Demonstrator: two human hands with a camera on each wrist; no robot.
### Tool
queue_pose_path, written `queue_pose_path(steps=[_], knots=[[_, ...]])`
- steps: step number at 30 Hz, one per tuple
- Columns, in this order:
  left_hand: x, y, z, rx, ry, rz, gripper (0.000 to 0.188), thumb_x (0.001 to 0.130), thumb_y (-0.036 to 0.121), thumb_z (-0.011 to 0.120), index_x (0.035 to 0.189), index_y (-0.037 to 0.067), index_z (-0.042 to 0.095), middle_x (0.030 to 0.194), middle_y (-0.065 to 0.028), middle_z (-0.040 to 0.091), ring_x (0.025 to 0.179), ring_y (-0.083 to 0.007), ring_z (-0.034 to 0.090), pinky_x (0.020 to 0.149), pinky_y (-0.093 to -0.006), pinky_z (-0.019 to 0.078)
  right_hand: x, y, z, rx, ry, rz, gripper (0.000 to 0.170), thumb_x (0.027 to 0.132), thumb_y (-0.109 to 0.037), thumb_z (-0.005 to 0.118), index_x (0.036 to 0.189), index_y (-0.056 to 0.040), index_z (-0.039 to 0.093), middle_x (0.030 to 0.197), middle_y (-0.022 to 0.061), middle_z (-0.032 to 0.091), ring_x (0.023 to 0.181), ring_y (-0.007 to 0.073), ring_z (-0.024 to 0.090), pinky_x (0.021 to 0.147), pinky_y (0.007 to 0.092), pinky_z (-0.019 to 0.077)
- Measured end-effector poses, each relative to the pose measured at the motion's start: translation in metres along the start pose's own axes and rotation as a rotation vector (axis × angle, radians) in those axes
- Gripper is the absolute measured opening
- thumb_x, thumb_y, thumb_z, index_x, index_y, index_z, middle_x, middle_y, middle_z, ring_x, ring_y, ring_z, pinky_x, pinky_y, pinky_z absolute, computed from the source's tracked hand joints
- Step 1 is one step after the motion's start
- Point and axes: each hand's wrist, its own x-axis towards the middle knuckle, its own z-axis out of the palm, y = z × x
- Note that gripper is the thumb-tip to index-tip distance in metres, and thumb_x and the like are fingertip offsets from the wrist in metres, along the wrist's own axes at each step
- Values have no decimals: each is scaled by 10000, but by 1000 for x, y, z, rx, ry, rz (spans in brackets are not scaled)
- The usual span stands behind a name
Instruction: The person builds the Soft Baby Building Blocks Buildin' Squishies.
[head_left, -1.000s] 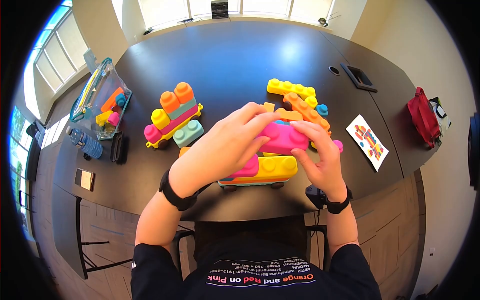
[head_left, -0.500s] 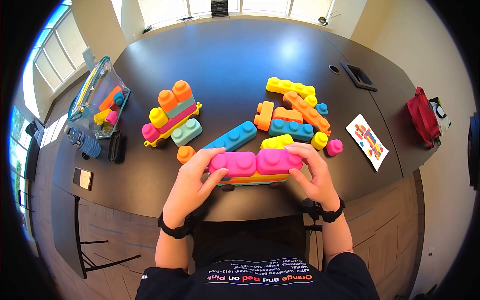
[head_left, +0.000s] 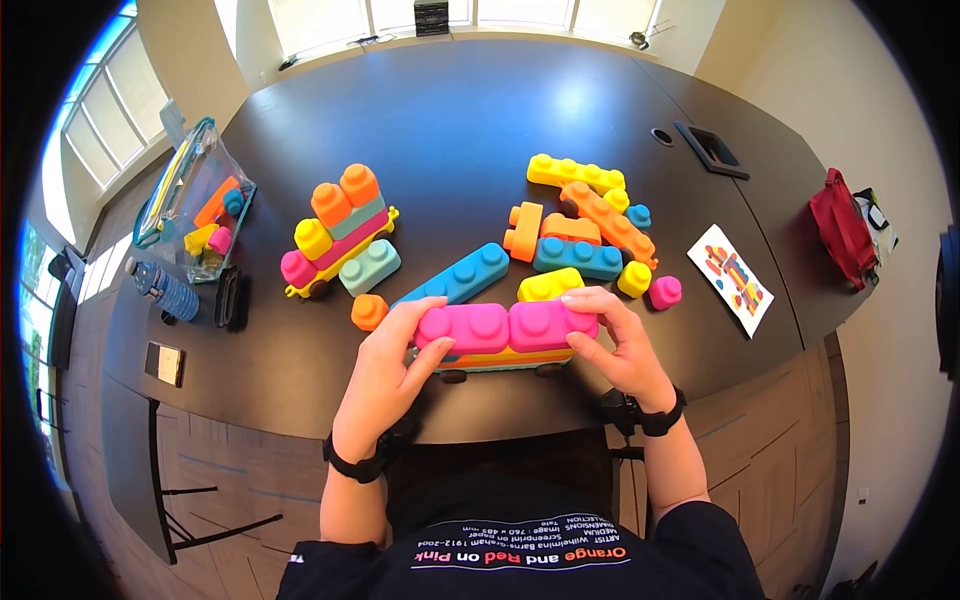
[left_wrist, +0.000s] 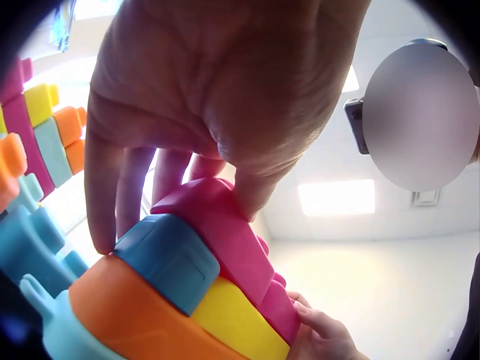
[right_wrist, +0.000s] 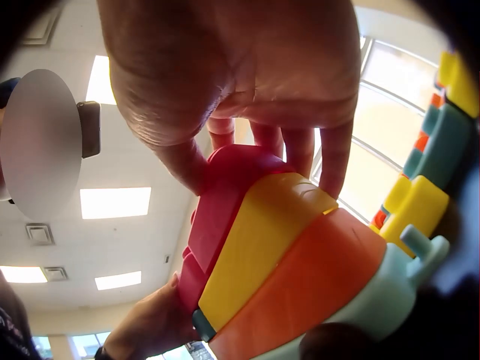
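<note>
Two pink blocks lie end to end on top of a wheeled stack at the table's near edge. My left hand (head_left: 384, 366) grips the left pink block (head_left: 463, 328) by its outer end, thumb on the near side. The right pink block (head_left: 545, 325) is pinched between thumb and fingers of my right hand (head_left: 628, 352). Beneath the pink layer, the left wrist view shows a blue block (left_wrist: 169, 260) beside a yellow block (left_wrist: 238, 318), over an orange layer (left_wrist: 135, 311). In the right wrist view a light teal base (right_wrist: 390, 281) lies under the orange layer.
Beyond the stack lie a long blue block (head_left: 465, 276) and a yellow block (head_left: 549, 285). A second wheeled stack (head_left: 345, 240) stands left, with a bottle (head_left: 163, 290) and clear bag (head_left: 205, 165) farther out. Right are loose blocks (head_left: 608, 222), a picture card (head_left: 727, 280) and a red pouch (head_left: 840, 230).
The right pink block has come down from above the stack onto its right end beside the other. My left hand has moved back left from across the stack to the left pink block.
</note>
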Motion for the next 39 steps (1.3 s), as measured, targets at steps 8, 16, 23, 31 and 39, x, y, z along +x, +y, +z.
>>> queue_pose_path(steps=[8,16,23,31,39], knots=[[-2,2,1,-79,-19,-89,388,1002,161,721,1351,21,625,1235,-173,688,1103,-316,700,936,-383,571,-8,-11,11,110,146,152,455,1042,-194,682,1455,-39,569,1343,159,663,1231,273,647,1082,388,482],[-2,-1,5,-117,-4,-111,397,1006,161,718,1373,39,624,1248,-160,686,1126,-286,695,934,-373,582,-14,-9,18,-76,189,192,537,1067,-277,668,1528,-43,522,1419,189,641,1269,276,657,1053,402,546],[-1,-5,4,-127,-14,-108,406,1032,161,689,1411,38,617,1249,-107,669,1123,-182,657,883,-307,578,-14,-7,11,-84,143,163,547,1060,-275,683,1534,-54,522,1415,183,651,1259,277,667,1015,411,577],[-2,-2,5,-125,-11,-115,430,1005,166,726,1404,48,617,1256,-145,675,1124,-265,689,913,-360,590,-15,-3,12,-71,158,142,535,1056,-258,689,1524,-54,528,1415,170,652,1250,259,667,988,407,596],[30,-41,-36,-120,110,-115,291,1031,93,635,1310,21,676,1182,-121,716,995,-198,682,825,-348,551,-14,-3,9,-86,142,145,531,1047,-224,700,1520,-51,531,1415,169,653,1251,257,669,990,408,597]])
